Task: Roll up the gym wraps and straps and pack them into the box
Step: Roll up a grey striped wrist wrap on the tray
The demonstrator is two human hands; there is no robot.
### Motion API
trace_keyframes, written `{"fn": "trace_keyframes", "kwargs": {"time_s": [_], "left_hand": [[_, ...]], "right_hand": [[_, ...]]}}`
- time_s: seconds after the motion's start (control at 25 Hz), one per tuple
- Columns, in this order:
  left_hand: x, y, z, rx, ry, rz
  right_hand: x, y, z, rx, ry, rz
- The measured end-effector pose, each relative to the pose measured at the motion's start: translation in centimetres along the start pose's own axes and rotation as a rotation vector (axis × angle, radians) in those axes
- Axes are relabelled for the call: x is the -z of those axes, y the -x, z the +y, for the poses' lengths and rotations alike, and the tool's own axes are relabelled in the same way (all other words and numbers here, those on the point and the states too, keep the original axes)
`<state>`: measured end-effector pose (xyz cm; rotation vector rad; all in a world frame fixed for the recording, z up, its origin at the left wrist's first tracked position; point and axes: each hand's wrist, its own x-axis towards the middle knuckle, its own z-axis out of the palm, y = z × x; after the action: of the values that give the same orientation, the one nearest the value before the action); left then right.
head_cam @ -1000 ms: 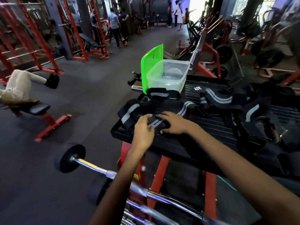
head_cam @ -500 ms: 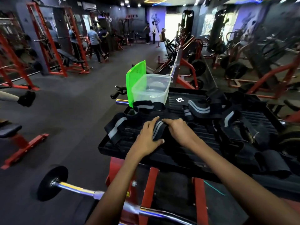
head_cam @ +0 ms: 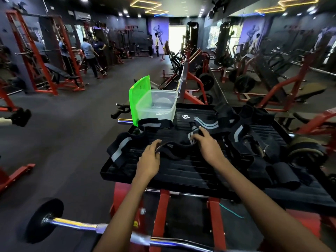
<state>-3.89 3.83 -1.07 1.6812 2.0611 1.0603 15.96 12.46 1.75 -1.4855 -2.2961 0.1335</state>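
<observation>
Rolling is starting: left hand pinches the black strap end; right hand grips its striped part; next, wind it tight for the empty box

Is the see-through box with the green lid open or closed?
Open. The green lid stands up at the left side of the clear box, so its top is uncovered. No wraps show inside it.

No readable text anywhere. Only a small white round logo on the black platform, centre of frame, just right of the clear box; too blurry to make out letters or nos.
</observation>
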Motion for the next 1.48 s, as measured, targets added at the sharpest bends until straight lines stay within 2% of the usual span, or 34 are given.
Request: {"fn": "trace_keyframes", "kwargs": {"time_s": [0.12, 0.24, 0.36, 0.44, 0.48, 0.52, 0.6, 0.64, 0.68, 0.72, 0.8, 0.84, 0.88, 1.0, 1.08, 1.16, 1.2, 1.32, 1.48], "left_hand": [[0.0, 0.1, 0.4, 0.036, 0.151, 0.041], [0.4, 0.6, 0.3, 0.059, 0.305, 0.079], [0.0, 1.1, 0.0, 0.001, 0.201, -0.063], [-0.6, 0.8, 0.2, 0.022, 0.062, -0.136], [-0.8, 0.7, 0.3, 0.026, 0.003, -0.166], [-1.0, 0.5, 0.4, 0.022, -0.036, -0.187], [-1.2, 0.2, 0.2, 0.024, -0.039, -0.202], [-1.2, 0.1, 0.2, 0.033, -0.016, -0.204], [-1.3, 0.0, 0.0, 0.045, 0.017, -0.196], [-1.4, -0.1, -0.1, 0.059, 0.046, -0.176], [-1.9, -0.3, -0.3, 0.055, 0.048, -0.137], [-2.1, -0.3, -0.4, 0.037, 0.020, -0.129], [-2.2, -0.4, -0.5, 0.024, -0.008, -0.124], [-2.4, -0.3, -0.4, 0.018, -0.066, -0.082], [-2.7, -0.2, 0.0, 0.013, -0.172, -0.072], [-3.1, 0.0, 0.3, 0.006, -0.267, -0.086], [-3.2, 0.1, 0.4, 0.005, -0.291, -0.094], [-3.1, 0.0, 0.2, 0.016, -0.330, -0.119], [-3.0, 0.1, 0.2, -0.001, -0.383, -0.141]], "right_hand": [[0.9, -0.7, -3.8, 0.091, -0.111, 0.099], [-1.4, 0.7, -6.7, 0.090, -0.285, 0.017], [-3.3, 1.5, -6.1, -0.041, -0.726, -0.159], [-3.1, 1.4, -4.9, -0.111, -0.799, -0.268], [-2.7, 1.1, -4.0, -0.159, -0.789, -0.257], [-2.0, 0.6, -2.9, -0.225, -0.780, -0.173], [-0.3, -0.5, 0.0, -0.390, -0.690, 0.125], [0.5, -0.9, 1.4, -0.433, -0.593, 0.211], [0.8, -1.3, 2.5, -0.441, -0.470, 0.192], [0.8, -1.5, 3.0, -0.409, -0.354, 0.076], [-0.2, -1.3, 2.1, -0.275, -0.202, -0.268], [-1.3, -0.9, 1.6, -0.201, -0.148, -0.373], [-2.3, -0.4, 1.1, -0.154, -0.131, -0.386], [-3.4, 0.8, -0.6, -0.015, -0.098, -0.231], [-2.8, 0.4, -1.3, -0.054, -0.169, -0.167], [-2.3, -1.5, -1.3, -0.119, -0.185, -0.007], [-2.2, -2.5, -1.3, -0.128, -0.110, -0.012], [-3.5, -4.3, -1.9, -0.176, 0.113, -0.177], [-4.1, -5.5, -1.8, -0.142, 0.096, -0.076]]}}
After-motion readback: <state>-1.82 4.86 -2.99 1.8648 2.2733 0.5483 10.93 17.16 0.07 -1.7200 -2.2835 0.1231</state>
